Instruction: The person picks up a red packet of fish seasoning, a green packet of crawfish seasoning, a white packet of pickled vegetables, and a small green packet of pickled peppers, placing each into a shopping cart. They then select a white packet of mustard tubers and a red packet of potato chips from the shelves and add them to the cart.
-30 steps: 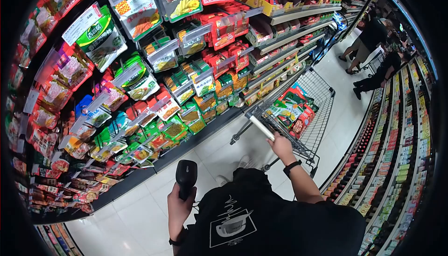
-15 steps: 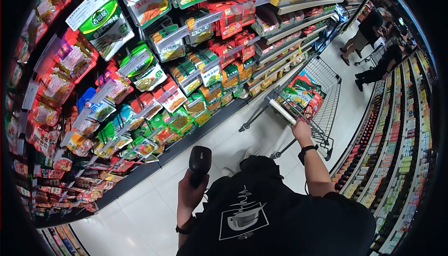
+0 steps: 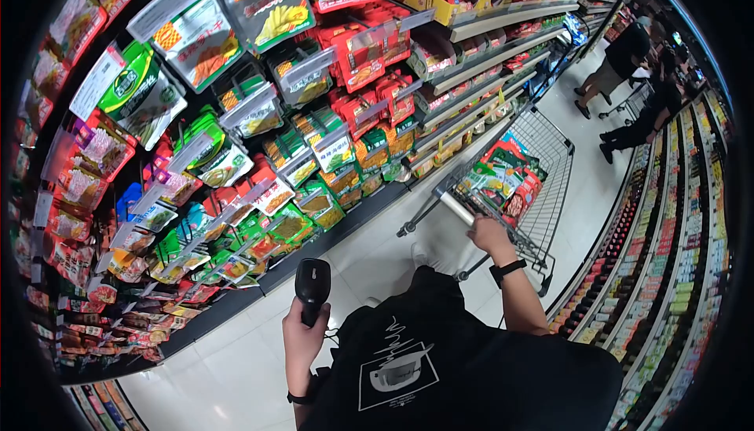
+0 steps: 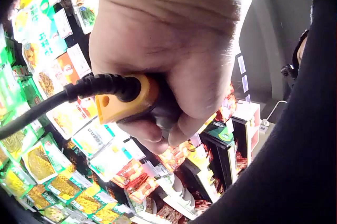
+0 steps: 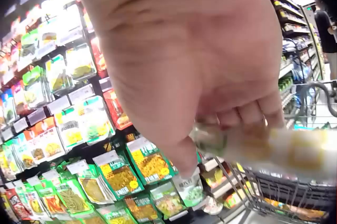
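In the head view my left hand (image 3: 305, 335) grips a black handheld barcode scanner (image 3: 313, 280), held upright beside my body. The left wrist view shows my fingers wrapped round its handle, with the yellow butt (image 4: 124, 102) and a black cord (image 4: 63, 103) coming out below the palm. My right hand (image 3: 490, 236) holds the handlebar (image 3: 455, 206) of a wire shopping cart (image 3: 559, 165). From the right wrist, the fingers curl over that pale bar (image 5: 300, 150), thumb on the near side. Several colourful food packets (image 3: 506, 178) lie in the cart.
Along the left, a tall rack of hanging food packets (image 3: 294, 227) runs close by. Opposite, curved-looking shelves of bottles and jars (image 3: 652, 274) line the right side. Two people (image 3: 620, 58) stand farther up the aisle near another cart (image 3: 635, 101). White tiled floor (image 3: 236, 352) lies between.
The head view has swung a little, shifting the shelves. My right hand and the cart appear slightly farther to the right than a second ago. Both hands keep their holds.
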The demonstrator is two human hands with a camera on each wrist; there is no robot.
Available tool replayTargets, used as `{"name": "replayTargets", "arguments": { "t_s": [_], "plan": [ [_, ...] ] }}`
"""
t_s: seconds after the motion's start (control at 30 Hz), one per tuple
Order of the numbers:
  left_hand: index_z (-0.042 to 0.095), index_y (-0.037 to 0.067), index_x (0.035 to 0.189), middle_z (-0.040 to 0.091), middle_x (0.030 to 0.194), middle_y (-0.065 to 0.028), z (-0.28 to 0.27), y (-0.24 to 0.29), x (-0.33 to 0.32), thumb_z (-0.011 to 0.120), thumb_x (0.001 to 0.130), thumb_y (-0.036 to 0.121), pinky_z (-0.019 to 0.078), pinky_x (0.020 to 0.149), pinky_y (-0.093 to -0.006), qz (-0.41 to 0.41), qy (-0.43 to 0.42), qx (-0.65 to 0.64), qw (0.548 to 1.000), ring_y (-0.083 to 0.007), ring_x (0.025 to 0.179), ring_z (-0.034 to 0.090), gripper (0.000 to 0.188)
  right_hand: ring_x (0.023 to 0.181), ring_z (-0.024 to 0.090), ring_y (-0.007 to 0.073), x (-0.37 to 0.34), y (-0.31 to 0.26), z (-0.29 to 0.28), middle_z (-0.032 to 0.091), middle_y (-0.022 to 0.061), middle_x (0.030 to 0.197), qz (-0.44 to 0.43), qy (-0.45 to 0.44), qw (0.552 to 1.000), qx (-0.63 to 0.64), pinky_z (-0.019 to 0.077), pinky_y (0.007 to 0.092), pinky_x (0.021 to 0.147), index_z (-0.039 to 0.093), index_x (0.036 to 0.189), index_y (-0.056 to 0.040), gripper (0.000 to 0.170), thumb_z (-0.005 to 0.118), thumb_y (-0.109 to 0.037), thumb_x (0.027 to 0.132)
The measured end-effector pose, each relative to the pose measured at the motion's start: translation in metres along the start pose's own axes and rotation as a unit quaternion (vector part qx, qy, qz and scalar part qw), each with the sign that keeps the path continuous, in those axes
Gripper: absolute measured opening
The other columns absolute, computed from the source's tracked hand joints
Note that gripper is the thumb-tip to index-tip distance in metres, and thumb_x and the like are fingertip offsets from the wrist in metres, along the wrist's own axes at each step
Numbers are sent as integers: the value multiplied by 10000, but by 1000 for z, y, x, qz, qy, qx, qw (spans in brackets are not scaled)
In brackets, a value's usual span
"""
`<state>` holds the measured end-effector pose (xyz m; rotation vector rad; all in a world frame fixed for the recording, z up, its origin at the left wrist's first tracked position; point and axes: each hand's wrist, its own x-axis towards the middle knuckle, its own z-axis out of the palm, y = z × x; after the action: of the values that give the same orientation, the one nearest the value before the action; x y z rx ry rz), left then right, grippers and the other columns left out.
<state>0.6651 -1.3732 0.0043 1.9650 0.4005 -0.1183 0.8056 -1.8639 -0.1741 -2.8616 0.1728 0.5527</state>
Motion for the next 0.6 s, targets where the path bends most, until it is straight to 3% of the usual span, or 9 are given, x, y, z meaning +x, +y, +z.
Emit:
{"name": "replayTargets", "arguments": {
  "t_s": [0.13, 0.23, 0.47, 0.6],
  "plan": [
    [708, 32, 1212, 641, 692, -7, 38, 33, 14, 818, 989, 104, 483, 592, -289, -2, 14, -39, 999, -76, 619, 585, 259, 1105, 745, 451, 26, -22, -52, 785, 249, 1150, -76, -62, 995, 9, 589, 542, 940, 703, 1258, -26, 499, 822, -395, 945],
    [709, 32, 1213, 660, 707, -2, 57, 62, 24, 809, 1000, 102, 508, 600, -289, 1, -3, -33, 999, -71, 633, 612, 245, 1103, 746, 445, 35, -36, -75, 789, 239, 1147, -81, -49, 995, 39, 590, 530, 939, 721, 1284, -42, 517, 828, -413, 940],
    [710, 32, 1184, 675, 711, 0, 90, 84, 40, 814, 993, 101, 510, 618, -279, 8, -9, 5, 1000, -67, 637, 603, 228, 1118, 746, 428, 79, -32, -85, 785, 241, 1173, -166, -14, 982, 92, 586, 508, 970, 726, 1311, -27, 506, 773, -400, 973],
    [704, 24, 1168, 671, 712, 2, 107, 90, 45, 811, 995, 100, 502, 614, -276, -17, -3, -3, 1000, -64, 638, 599, 217, 1078, 743, 449, 97, -37, -78, 781, 251, 1085, -194, -55, 977, 67, 583, 530, 946, 687, 1310, -14, 504, 760, -382, 974]
  ]
}}
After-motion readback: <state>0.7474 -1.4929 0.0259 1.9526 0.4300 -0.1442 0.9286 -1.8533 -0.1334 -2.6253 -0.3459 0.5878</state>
